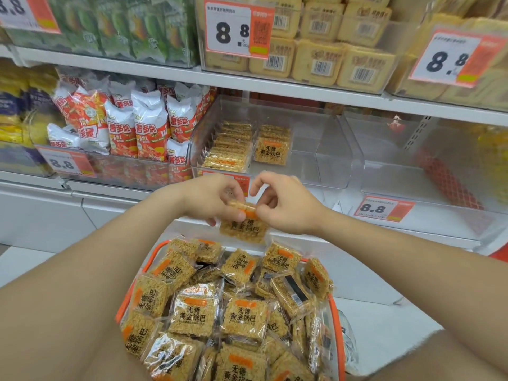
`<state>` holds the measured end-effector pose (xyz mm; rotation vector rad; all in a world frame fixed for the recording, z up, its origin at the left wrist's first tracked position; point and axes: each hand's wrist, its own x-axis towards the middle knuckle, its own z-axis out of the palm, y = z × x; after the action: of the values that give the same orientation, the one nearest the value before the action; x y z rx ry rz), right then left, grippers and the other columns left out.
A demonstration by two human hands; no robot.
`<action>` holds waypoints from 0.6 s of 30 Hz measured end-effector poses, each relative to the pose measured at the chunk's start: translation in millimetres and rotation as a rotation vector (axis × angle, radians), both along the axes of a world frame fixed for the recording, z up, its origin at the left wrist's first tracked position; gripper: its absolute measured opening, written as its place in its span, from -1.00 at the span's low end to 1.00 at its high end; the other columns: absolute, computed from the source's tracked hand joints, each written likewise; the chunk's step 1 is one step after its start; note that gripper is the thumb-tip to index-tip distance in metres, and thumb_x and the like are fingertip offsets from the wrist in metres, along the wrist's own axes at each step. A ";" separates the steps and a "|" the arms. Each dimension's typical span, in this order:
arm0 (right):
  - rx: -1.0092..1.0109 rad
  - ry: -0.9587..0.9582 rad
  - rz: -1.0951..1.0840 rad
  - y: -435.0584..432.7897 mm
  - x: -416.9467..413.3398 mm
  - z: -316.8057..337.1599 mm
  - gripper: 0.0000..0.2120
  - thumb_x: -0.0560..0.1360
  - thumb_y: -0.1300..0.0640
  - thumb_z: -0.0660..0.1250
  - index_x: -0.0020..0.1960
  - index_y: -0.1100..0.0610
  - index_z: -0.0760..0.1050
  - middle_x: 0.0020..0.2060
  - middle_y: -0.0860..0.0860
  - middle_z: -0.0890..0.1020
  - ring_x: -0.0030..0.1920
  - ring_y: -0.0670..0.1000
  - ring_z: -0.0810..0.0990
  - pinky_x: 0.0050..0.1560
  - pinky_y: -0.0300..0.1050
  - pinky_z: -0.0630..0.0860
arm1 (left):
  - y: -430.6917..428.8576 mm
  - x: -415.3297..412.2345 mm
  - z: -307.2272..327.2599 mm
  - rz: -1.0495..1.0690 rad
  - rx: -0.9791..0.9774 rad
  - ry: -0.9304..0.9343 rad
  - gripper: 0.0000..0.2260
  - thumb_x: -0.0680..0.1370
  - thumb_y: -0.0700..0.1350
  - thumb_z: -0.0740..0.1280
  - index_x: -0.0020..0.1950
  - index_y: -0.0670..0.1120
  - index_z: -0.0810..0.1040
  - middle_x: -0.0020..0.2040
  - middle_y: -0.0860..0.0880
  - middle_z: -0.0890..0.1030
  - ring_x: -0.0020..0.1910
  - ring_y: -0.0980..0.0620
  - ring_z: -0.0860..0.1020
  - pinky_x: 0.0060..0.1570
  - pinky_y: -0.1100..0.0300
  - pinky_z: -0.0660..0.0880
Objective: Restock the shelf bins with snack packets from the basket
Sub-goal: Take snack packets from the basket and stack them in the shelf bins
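Observation:
An orange-rimmed basket [337, 323] below me is heaped with several clear-wrapped golden rice-crisp snack packets [192, 314]. Above it, my left hand [211, 198] and my right hand [283, 204] both pinch the top edge of a snack packet [243, 228], which hangs down between them; a second packet seems to lie behind it. Just beyond my hands stands a clear shelf bin [332, 149]. At its left it holds a row of the same packets [228, 149] on edge and a short stack [272, 149] facing me; its right part holds nothing.
To the left, a bin holds white and red chip bags [137, 127]. Another clear bin [428, 155] stands to the right. The upper shelf carries yellow boxed snacks [324, 59] and green packets [132, 26]. Price tags reading 8.8 [382, 209] hang on the shelf edges.

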<state>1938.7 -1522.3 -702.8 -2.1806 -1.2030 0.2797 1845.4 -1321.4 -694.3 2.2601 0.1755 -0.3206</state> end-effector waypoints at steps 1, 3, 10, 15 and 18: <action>0.057 -0.050 -0.013 -2.9 -0.2 4.7 -0.77 0.42 0.19 0.36 0.04 -0.04 0.55 -0.30 -0.06 0.71 -0.24 -0.10 0.65 -0.15 -0.11 0.58 | -1.3 -1.8 3.2 0.049 -0.094 -0.053 -0.76 0.56 -0.05 0.55 0.15 -0.04 0.59 -0.16 -0.04 0.73 -0.19 0.04 0.67 -0.18 0.10 0.66; 0.179 -0.136 -0.055 -6.4 1.1 13.3 -0.79 0.45 0.20 0.35 0.03 -0.01 0.61 -0.28 -0.09 0.69 -0.24 -0.08 0.64 -0.18 -0.14 0.57 | -3.4 -4.3 9.5 0.148 -0.264 -0.158 -0.75 0.56 -0.02 0.53 0.15 -0.10 0.63 -0.28 -0.01 0.67 -0.29 0.11 0.60 -0.21 0.12 0.64; 0.399 -0.142 -0.167 -6.4 6.1 23.3 -0.77 0.53 0.26 0.29 0.00 0.03 0.68 -0.28 -0.11 0.67 -0.33 -0.09 0.56 -0.32 -0.24 0.43 | -12.2 -3.6 19.1 0.250 -0.459 -0.295 -0.73 0.55 0.03 0.50 0.15 -0.10 0.68 -0.33 -0.05 0.55 -0.32 0.05 0.52 -0.18 0.07 0.65; 0.319 -0.140 -0.171 -2.5 12.2 23.0 -0.79 0.58 0.08 0.37 0.19 -0.01 0.66 0.05 -0.17 0.67 0.04 -0.20 0.59 0.01 -0.32 0.44 | -15.2 0.9 19.9 0.307 -0.439 -0.354 -0.75 0.57 0.05 0.49 0.15 -0.07 0.68 -0.39 0.02 0.52 -0.36 0.10 0.50 -0.26 0.12 0.63; 0.314 -0.082 -0.217 2.5 22.1 26.4 -0.86 0.59 0.05 0.38 0.10 -0.01 0.70 -0.03 -0.16 0.69 -0.01 -0.14 0.62 -0.01 -0.19 0.50 | -17.4 6.9 20.2 0.378 -0.416 -0.445 -0.79 0.62 0.06 0.45 0.16 -0.04 0.68 -0.25 -0.11 0.63 -0.27 0.02 0.59 -0.24 0.04 0.69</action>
<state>1960.8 -1519.8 -676.4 -2.0362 -0.9678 -0.0864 1852.3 -1338.8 -674.0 1.7839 0.2675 0.3205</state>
